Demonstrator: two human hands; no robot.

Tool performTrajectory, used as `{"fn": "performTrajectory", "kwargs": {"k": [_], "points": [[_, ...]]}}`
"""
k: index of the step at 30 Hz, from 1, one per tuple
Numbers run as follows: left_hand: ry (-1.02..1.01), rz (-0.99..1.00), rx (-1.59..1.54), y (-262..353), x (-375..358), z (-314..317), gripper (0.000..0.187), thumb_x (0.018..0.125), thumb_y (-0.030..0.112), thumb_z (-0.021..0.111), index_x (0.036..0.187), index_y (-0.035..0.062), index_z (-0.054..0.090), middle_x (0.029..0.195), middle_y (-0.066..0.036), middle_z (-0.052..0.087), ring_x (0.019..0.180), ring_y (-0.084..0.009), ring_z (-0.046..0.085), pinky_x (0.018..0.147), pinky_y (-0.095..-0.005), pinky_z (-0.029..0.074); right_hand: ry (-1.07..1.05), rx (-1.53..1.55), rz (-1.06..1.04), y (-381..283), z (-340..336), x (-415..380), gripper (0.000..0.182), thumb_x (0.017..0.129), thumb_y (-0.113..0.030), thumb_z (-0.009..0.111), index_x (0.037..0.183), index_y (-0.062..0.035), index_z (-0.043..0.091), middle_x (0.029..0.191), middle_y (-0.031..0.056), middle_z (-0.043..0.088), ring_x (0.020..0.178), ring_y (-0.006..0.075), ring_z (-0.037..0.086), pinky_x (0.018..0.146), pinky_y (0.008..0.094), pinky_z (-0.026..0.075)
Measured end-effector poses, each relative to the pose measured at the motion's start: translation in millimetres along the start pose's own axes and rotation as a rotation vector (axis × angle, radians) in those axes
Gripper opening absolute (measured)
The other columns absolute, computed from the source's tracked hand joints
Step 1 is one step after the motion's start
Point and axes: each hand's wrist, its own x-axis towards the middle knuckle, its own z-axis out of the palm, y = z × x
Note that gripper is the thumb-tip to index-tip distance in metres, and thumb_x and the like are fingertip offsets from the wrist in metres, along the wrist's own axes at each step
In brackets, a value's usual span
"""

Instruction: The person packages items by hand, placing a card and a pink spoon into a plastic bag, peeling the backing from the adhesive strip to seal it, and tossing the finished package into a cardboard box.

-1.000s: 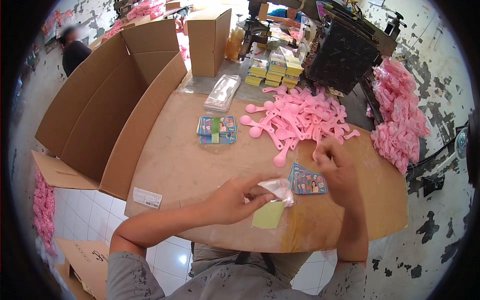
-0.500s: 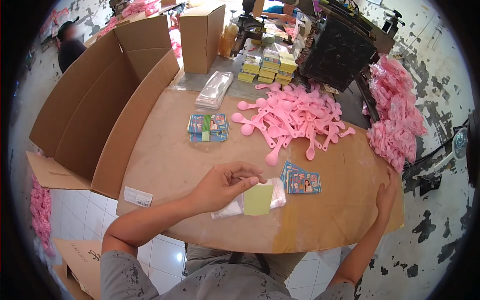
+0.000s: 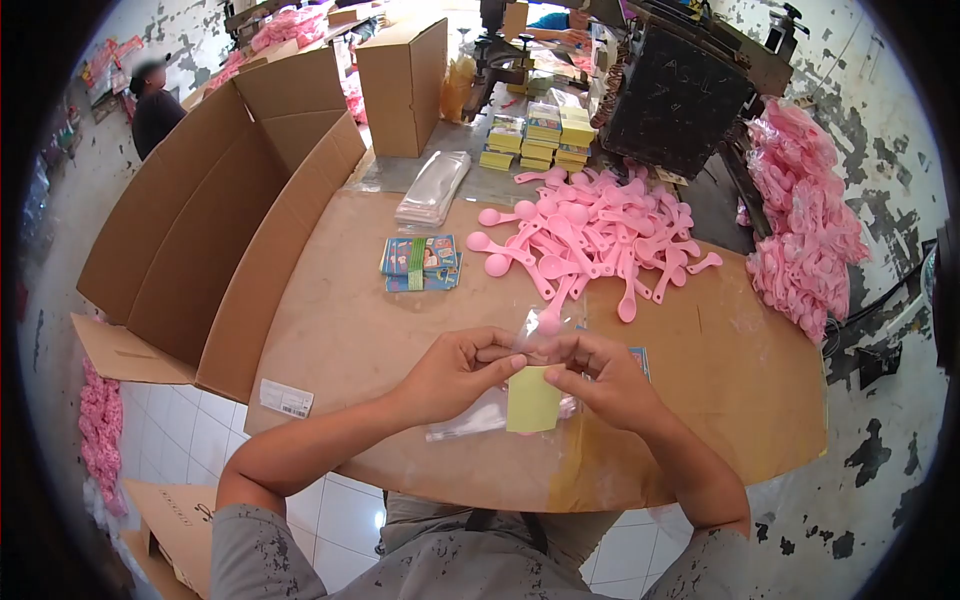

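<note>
My left hand (image 3: 455,378) is closed in a pinch at the upper left corner of a plain yellow-green card (image 3: 533,402). At the card's upper right corner, my right hand (image 3: 610,385) pinches too, its fingers on a clear plastic bag (image 3: 530,322) that sticks up beyond the fingertips. Flat on the table under the card lies a stack of clear plastic bags (image 3: 465,420). Partly hidden behind my right hand are blue printed cards (image 3: 641,362). Past my hands spreads a heap of pink measuring spoons (image 3: 590,225).
Banded blue cards (image 3: 420,264) and a pack of clear bags (image 3: 433,190) lie left of the spoons. A large open carton (image 3: 225,220) stands at the left. Card stacks (image 3: 540,130), a black machine (image 3: 675,100) and bagged pink spoons (image 3: 805,220) line the back and right. A person (image 3: 155,110) is far left.
My right hand has come from the table's right edge to the card beside my left hand. Clear plastic now stands up above the fingertips. The left hand has barely moved.
</note>
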Motion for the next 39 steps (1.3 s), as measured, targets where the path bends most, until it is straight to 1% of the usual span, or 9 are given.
{"fn": "performTrajectory", "kwargs": {"k": [5,8,11,14,21,24,27,30,39], "points": [[0.085,-0.024,-0.032,-7.0,-4.1,-1.2,0.030,0.106,0.014,0.064,0.129,-0.0044,0.065,0.117,-0.011,0.075,0.106,-0.0138,0.070,0.089,-0.0295,0.059,0.005,0.186,0.067,10.0,-2.7,7.2,0.019,0.099,-0.004,0.069,0.117,0.0019,0.069,0.107,0.0057,0.073,0.100,0.0116,0.069,0.089,0.0292,0.054],[0.086,-0.036,-0.053,-10.7,-7.4,-1.6,0.029,0.106,0.014,0.064,0.129,-0.0042,0.065,0.117,-0.011,0.074,0.106,-0.0141,0.071,0.088,-0.0299,0.060,0.012,0.265,-0.048,20.4,1.7,10.5,0.019,0.098,-0.007,0.073,0.116,0.0010,0.070,0.105,0.0030,0.072,0.097,0.0089,0.068,0.083,0.0263,0.055],[0.100,-0.045,-0.010,-5.5,-10.6,0.9,0.030,0.106,0.013,0.064,0.130,-0.0044,0.065,0.117,-0.011,0.075,0.106,-0.0144,0.071,0.088,-0.0298,0.060,0.037,0.279,0.071,16.9,-1.0,7.2,0.016,0.098,-0.004,0.072,0.113,0.0007,0.071,0.106,0.0037,0.072,0.097,0.0090,0.068,0.081,0.0256,0.055],[0.119,0.000,0.008,-8.7,-10.1,3.7,0.029,0.106,0.010,0.064,0.130,-0.0041,0.066,0.116,-0.011,0.075,0.105,-0.0146,0.071,0.088,-0.0294,0.060,0.063,0.285,0.068,25.3,-2.5,6.9,0.014,0.098,-0.001,0.071,0.112,0.0009,0.072,0.105,0.0032,0.070,0.093,0.0094,0.068,0.078,0.0249,0.054],[0.054,0.089,0.263,-11.9,-9.2,-3.7,0.024,0.105,0.008,0.063,0.125,-0.0037,0.071,0.117,-0.014,0.075,0.104,-0.0156,0.072,0.089,-0.0298,0.061,0.059,0.207,-0.078,31.3,-8.3,3.9,0.014,0.097,0.003,0.069,0.109,-0.0001,0.076,0.102,0.0039,0.069,0.094,0.0103,0.064,0.082,0.0262,0.051],[0.050,0.085,0.091,-14.0,-9.7,-2.3,0.025,0.106,0.009,0.061,0.125,-0.0033,0.071,0.118,-0.015,0.075,0.103,-0.0162,0.072,0.089,-0.0299,0.061,0.055,0.158,-0.100,29.1,-12.2,2.8,0.017,0.097,0.002,0.068,0.111,-0.0002,0.078,0.104,0.0052,0.069,0.095,0.0116,0.064,0.084,0.0259,0.051],[0.040,0.081,0.100,-17.0,-8.4,-7.1,0.026,0.107,0.011,0.059,0.125,-0.0047,0.071,0.119,-0.014,0.075,0.103,-0.0166,0.073,0.089,-0.0305,0.061,0.023,0.131,-0.107,30.9,-18.9,2.0,0.019,0.098,0.000,0.068,0.114,-0.0001,0.078,0.106,0.0059,0.070,0.094,0.0123,0.064,0.084,0.0253,0.051],[0.080,0.019,-0.207,-21.7,-7.9,-6.7,0.028,0.108,0.012,0.059,0.124,-0.0063,0.071,0.119,-0.014,0.075,0.102,-0.0165,0.073,0.089,-0.0303,0.061,0.018,0.163,-0.082,26.9,-17.4,-0.1,0.020,0.098,-0.001,0.068,0.115,-0.0011,0.079,0.107,0.0062,0.070,0.093,0.0117,0.064,0.081,0.0247,0.051],[0.117,-0.053,-0.070,-23.1,-8.0,-3.7,0.026,0.104,0.013,0.067,0.121,-0.0064,0.069,0.110,-0.011,0.076,0.099,-0.0146,0.073,0.087,-0.0278,0.060,0.041,0.056,-0.096,26.3,-11.7,-0.4,0.020,0.092,0.001,0.075,0.112,-0.0023,0.080,0.105,0.0047,0.072,0.091,0.0103,0.065,0.078,0.0235,0.051]]}}
